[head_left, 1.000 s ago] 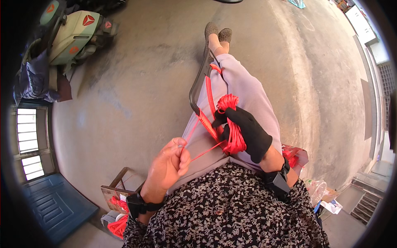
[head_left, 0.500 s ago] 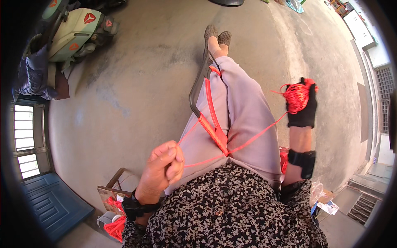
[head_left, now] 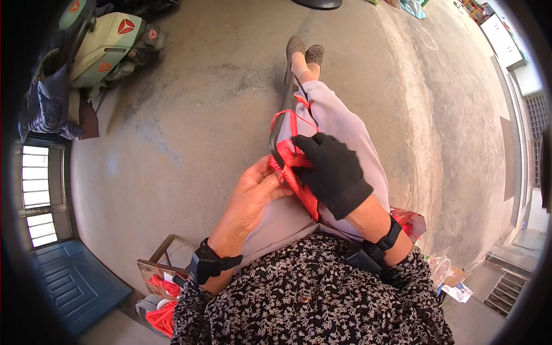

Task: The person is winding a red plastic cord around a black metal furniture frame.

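Note:
A dark bent metal frame [head_left: 274, 133] lies along my lap, its near section wrapped in red cord [head_left: 305, 199]. My left hand [head_left: 253, 187], bare, has its fingers closed against the wrapped edge, thumb and fingertips pinching there. My right hand [head_left: 336, 172], in a black glove, reaches across from the right and is closed around a bundle of red cord [head_left: 292, 155]. The glove hides most of that bundle. A loose loop of cord [head_left: 299, 115] arches over the frame beyond both hands. Both hands nearly meet at the frame.
Beside my left hip stands a small wooden stool [head_left: 155, 267] with red cord on it; more red cord [head_left: 161, 317] is below. Red packaging [head_left: 409, 221] lies by my right hip. A scooter [head_left: 103, 49] is parked far left, near a blue door panel [head_left: 75, 282].
My right hand has swung in from the far right to the frame, bringing the cord bundle. My left hand has moved up and right onto the wrapped edge. The long cord strand has drawn in.

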A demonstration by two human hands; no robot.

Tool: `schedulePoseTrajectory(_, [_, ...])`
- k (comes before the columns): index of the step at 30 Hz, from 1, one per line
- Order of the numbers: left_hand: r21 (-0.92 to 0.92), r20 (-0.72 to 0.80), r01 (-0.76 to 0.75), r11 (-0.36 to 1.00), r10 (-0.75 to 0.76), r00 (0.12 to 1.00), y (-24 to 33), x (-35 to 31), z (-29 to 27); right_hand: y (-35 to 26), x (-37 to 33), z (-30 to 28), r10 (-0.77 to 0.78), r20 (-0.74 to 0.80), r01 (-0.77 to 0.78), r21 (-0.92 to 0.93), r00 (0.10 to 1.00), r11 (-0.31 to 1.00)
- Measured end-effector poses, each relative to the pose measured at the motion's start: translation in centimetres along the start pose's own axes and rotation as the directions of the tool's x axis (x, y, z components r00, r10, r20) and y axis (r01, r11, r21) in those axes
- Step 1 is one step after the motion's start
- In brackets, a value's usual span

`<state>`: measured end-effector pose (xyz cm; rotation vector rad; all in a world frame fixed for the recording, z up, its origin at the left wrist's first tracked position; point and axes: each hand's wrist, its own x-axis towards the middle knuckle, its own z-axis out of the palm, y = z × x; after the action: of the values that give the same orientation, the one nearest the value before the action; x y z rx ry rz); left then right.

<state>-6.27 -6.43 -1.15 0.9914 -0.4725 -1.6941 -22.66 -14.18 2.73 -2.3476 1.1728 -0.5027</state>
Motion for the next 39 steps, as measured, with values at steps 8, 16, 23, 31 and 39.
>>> schedulePoseTrajectory(8, [-0.164, -0.217, -0.266, 0.95, 0.228, 0.949, 4.3, -0.9, -2.8, 2.1, -0.5, -0.3, 0.04, -0.277, 0.086, 0.43, 0.96, 0.898])
schedulePoseTrajectory(16, [-0.524, 0.048, -0.434, 0.733, 0.534, 0.844, 13.8, -11.5, 2.4, -3.1, 2.7, -1.9, -0.264, -0.256, 0.281, 0.035, 0.93, 0.959])
schedulePoseTrajectory(23, [-0.175, -0.034, -0.713, 0.679, 0.72, 0.694, 17.0, -13.9, -1.3, -3.5, 1.1, -3.5, -0.378, 0.063, 0.193, 0.777, 0.923, 0.599])
schedulePoseTrajectory(31, [0.292, -0.297, -0.21, 0.933, 0.298, 0.907, 6.4, -4.8, -1.7, -1.7, -6.9, -7.8, -0.37, 0.424, -0.409, 0.904, 0.826, 0.122])
schedulePoseTrajectory(39, [0.798, -0.178, -0.162, 0.58, 0.484, 0.857, 1.3, -1.6, 1.1, -1.1, -10.1, -7.9, -0.446, 0.442, -0.532, 0.842, 0.778, -0.094])
